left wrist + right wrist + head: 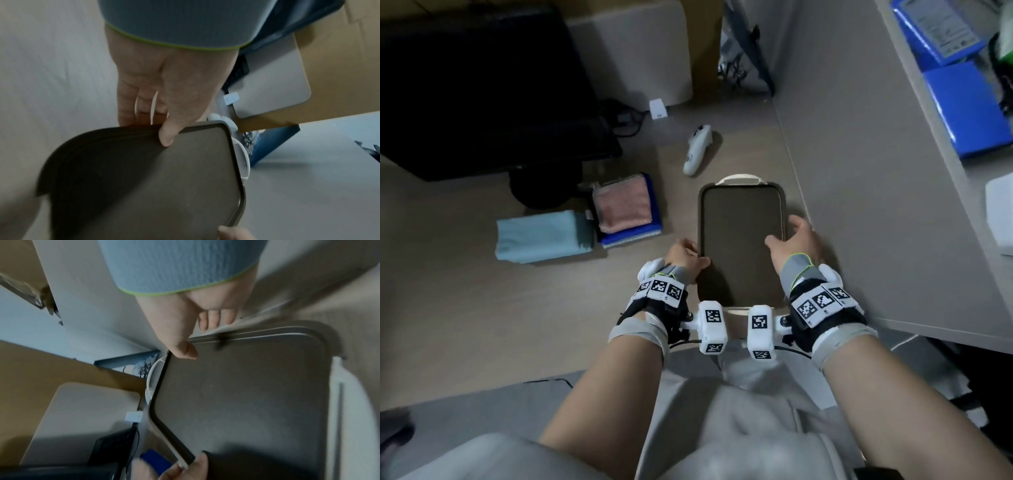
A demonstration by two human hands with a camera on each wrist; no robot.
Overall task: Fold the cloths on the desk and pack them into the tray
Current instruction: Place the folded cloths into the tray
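The left hand [683,258] grips the tray [742,240] by its left long rim, thumb [167,134] hooked over the lip onto the dark inner floor and the fingers tucked beneath the edge. The right hand [792,245] takes the opposite rim in the same way: thumb [186,350] laid over the lip, fingers curled down the outer side. Both hands hold near the end closest to the body, so the far end, with its pale handle [739,179], is unsupported.

The step in hand appears to be positioning the tray on the desk [482,308] before packing. To do it well, the two grips should stay level and move together, so the shallow tray does not tip or scrape; setting it down flat, within easy reach of the cloths, would spare long carries later. The partition wall [859,171] just beyond the right fingers leaves little room on that side, so any shift is probably better made toward the left.

The tray holds nothing; its dark floor is bare from rim to rim. Beyond the left fingers and well apart from them lie the cloths: a light blue cloth [541,236], folded, and just beside it a pink cloth [621,202] stacked on a dark blue cloth [650,226]. None is in the tray yet. A white controller [697,150] rests on the desk past the tray's far end.
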